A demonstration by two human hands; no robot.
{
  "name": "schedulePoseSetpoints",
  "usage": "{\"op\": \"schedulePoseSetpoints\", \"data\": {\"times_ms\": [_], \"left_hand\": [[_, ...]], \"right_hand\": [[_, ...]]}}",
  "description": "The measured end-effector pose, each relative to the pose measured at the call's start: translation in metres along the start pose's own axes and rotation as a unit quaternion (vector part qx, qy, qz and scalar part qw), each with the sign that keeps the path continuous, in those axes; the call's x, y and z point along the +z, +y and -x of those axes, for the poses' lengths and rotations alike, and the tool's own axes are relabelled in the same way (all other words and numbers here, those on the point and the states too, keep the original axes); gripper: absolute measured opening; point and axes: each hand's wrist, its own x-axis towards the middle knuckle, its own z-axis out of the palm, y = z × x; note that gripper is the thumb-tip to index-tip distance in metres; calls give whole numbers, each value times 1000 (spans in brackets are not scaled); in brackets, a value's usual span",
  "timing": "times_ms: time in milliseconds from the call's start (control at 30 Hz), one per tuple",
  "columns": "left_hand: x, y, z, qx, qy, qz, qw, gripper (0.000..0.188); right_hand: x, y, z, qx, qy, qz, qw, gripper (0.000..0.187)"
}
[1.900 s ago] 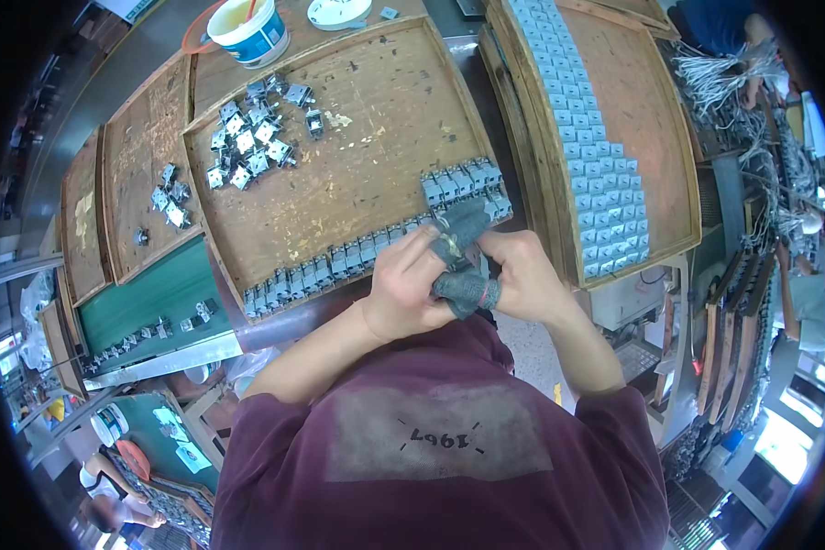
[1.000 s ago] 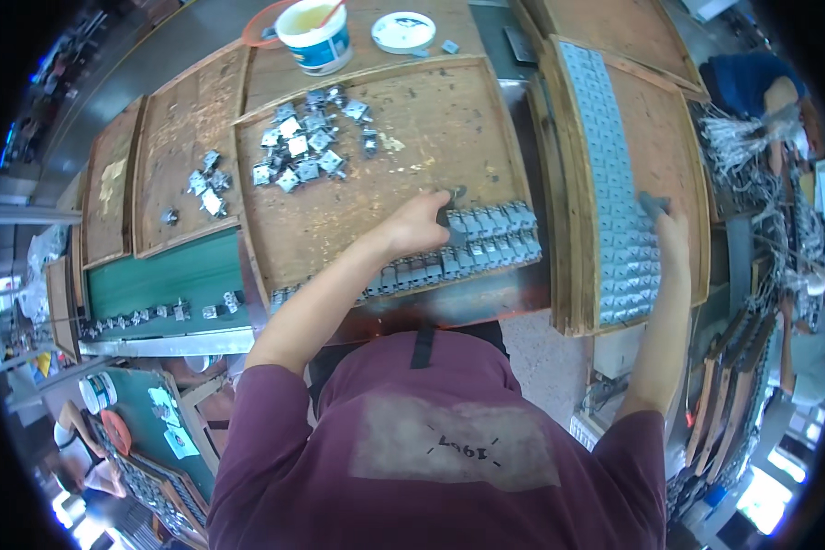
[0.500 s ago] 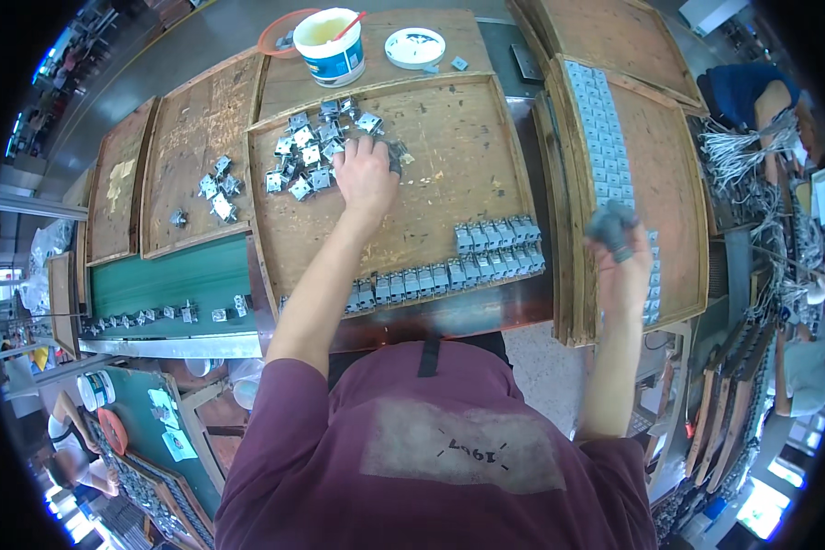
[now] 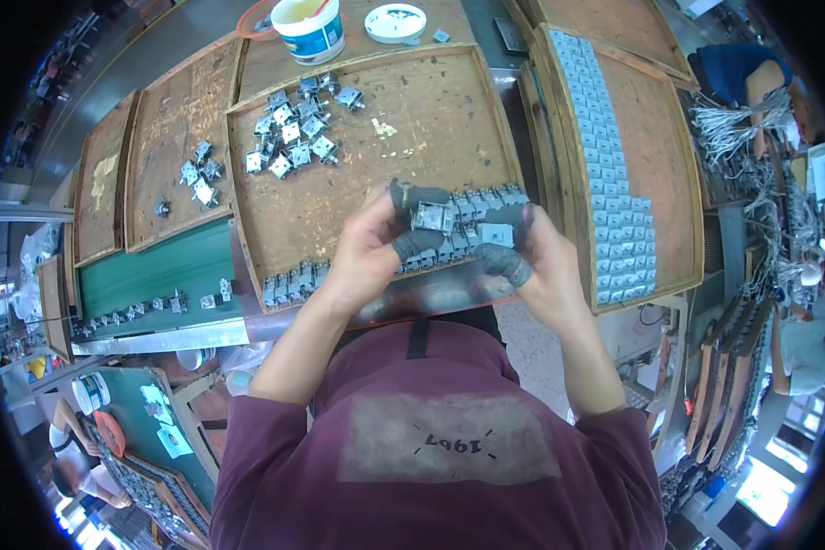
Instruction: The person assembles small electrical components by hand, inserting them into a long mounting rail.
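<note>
Dark grey coverings wrap the fingertips of both hands. Between thumb and fingers, my left hand [image 4: 376, 240] grips a shiny metal bracket [image 4: 433, 217]. Just to its right, my right hand [image 4: 539, 249] pinches a small light-grey square block [image 4: 497, 235]. The two pieces are held close together above the front right of a shallow wooden tray [image 4: 412, 119]; whether they touch I cannot tell. Behind and below the hands, rows of assembled grey pieces [image 4: 293, 282] run along the tray's front, partly hidden by my fingers. A loose pile of metal brackets [image 4: 289, 133] lies at the tray's far left.
On the right, another wooden tray [image 4: 665, 202] holds neat columns of grey blocks [image 4: 605, 165]. A white-and-blue bucket [image 4: 309, 35] and a round white lid [image 4: 395, 24] stand at the back. Left are more trays and a green belt [image 4: 156, 275] with several metal pieces. A co-worker [image 4: 742, 78] is far right.
My left hand has come from the pile toward the tray's front, now with a bracket. My right hand has moved left from the right-hand tray with a grey block. The view has shifted slightly.
</note>
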Motion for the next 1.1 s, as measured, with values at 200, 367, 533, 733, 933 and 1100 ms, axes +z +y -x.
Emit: {"op": "schedulePoseSetpoints", "data": {"times_ms": [200,367,533,733,933,1100], "left_hand": [[4,13,19,50,-63,-112,990,39],[17,2,26,73,-58,-168,981,39],[26,-16,22,20,-21,-67,997,42],[36,-14,19,42,-68,-106,991,52],[41,-31,16,198,48,-454,868,77],[38,-23,9,236,-18,-403,884,72]], "right_hand": [[8,-21,5,-166,48,166,971,35],[7,-22,7,-211,47,239,947,29],[2,-5,4,-213,34,241,946,30],[7,5,7,-198,45,257,945,31],[22,3,14,-200,91,256,941,30],[9,9,3,-72,-5,76,994,43]]}}
